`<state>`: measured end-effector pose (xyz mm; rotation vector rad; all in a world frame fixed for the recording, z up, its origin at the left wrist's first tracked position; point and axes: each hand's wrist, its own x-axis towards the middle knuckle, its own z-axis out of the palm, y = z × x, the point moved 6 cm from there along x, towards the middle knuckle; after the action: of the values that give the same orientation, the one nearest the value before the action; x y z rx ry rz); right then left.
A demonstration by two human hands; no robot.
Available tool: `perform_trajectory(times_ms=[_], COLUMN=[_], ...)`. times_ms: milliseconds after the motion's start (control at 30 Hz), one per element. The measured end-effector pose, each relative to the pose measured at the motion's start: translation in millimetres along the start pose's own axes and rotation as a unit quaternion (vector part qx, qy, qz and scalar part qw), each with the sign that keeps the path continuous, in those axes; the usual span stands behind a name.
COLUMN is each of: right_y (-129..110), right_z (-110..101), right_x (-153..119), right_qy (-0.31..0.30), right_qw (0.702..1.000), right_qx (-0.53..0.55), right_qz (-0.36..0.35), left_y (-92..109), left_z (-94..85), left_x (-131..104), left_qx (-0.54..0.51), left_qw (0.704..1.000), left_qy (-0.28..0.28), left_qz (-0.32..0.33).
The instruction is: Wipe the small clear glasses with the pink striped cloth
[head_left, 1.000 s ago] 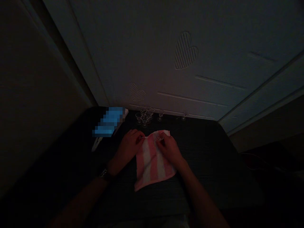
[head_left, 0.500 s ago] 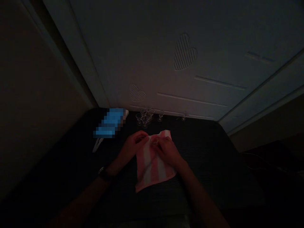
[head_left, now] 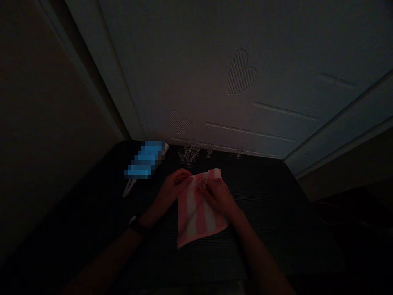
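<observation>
A pink-and-white striped towel [head_left: 192, 221] hangs or lies slanted over the dark table between my hands. My left hand [head_left: 172, 187] is closed on its upper left edge, thumb and fingers pinched together. My right hand [head_left: 219, 196] rests over the towel's upper right part. Its fingers are closed round a small clear glass [head_left: 203, 183], which sits against the cloth. Dim light hides most of the glass's shape. Beyond the towel stands a cluster of several small stemmed glasses [head_left: 189, 155].
A single stemmed glass [head_left: 210, 152] stands right of the cluster, and another small glass [head_left: 238, 154] is farther right by the wall. At the left is a blurred-out blue panel [head_left: 144, 159] with a white handle-like part [head_left: 129, 187]. A pale wall with heart reliefs [head_left: 242, 73] backs the dark table [head_left: 270, 205].
The small glass in my right hand has turned slightly and shows more above the fingers. My left hand keeps its hold on the towel. The whole view has shifted a little.
</observation>
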<state>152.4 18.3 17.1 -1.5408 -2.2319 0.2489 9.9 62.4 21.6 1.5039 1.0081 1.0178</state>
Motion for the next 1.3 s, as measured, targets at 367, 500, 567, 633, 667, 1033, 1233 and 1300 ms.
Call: perform_trajectory(times_ms=[367,500,567,633,667,1033,1233,1300], right_y=[4,7,5,2,1,-5,-5,-3], right_z=[0,1,1,1,1,-1,3,4], right_x=[-1,-1,-1,-1,-1,0,1,1], right_qy=[0.017,0.021,0.017,0.013,0.013,0.008,0.002,0.011], right_qw=[0.999,0.999,0.999,1.000,1.000,1.000,1.000,1.000], right_qx=[-0.002,-0.004,-0.002,0.001,0.004,0.008,-0.017,-0.010], right_qz=[0.031,0.038,0.030,0.011,0.001,-0.004,-0.012,-0.007], left_y=[-5,-5,-8,-11,-12,-1,-2,1], left_z=[-0.7,-2.0,-1.0,0.3,1.2,-9.7,-11.4,-11.1], left_x=[-1,0,0,0,0,0,0,-1], left_qx=[-0.027,-0.012,-0.002,0.013,0.024,0.119,0.224,0.278], left_qw=[0.999,1.000,1.000,1.000,0.999,0.991,0.971,0.952], left_qy=[-0.026,-0.022,-0.020,-0.015,-0.015,0.026,0.025,0.044], left_qz=[-0.001,0.003,0.002,0.010,0.019,0.056,0.080,0.118])
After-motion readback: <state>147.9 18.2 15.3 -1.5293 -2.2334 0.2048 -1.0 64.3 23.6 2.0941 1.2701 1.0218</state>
